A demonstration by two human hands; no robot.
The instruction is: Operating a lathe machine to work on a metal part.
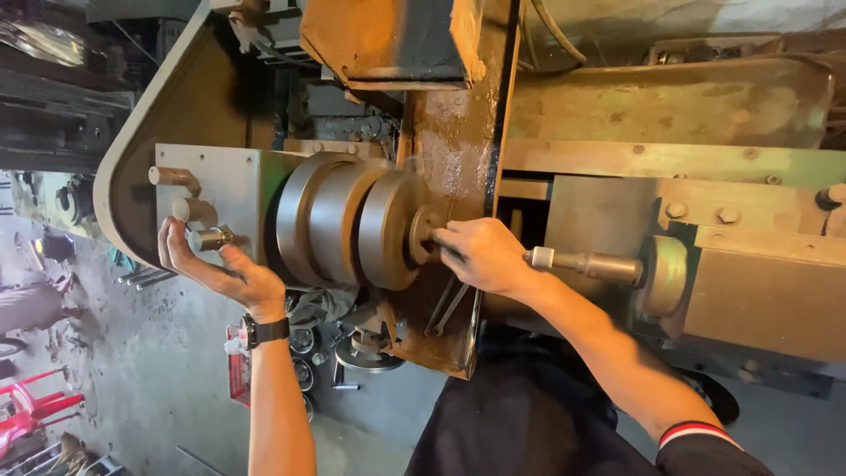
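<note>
From the head view, a big worn lathe fills the frame. Left of centre sits its chuck, a stack of thick grey steel discs. The right hand is at the chuck's face, just right of centre, with its fingers curled shut around a small dark workpiece that pokes out of the chuck's middle; how much of that piece there is I cannot tell, the fingers hide it. Just right of that hand, a slim steel spindle points toward it from the tailstock, the heavy block in the right of the frame.

The left hand is at centre left, palm open and fingers spread, cupped under a short round knob on the pale grey headstock panel, touching it without closing on it. A black watch is on that wrist. Above the chuck a rusty brown guard hangs down the middle. Metal discs lie on the concrete floor at lower left.
</note>
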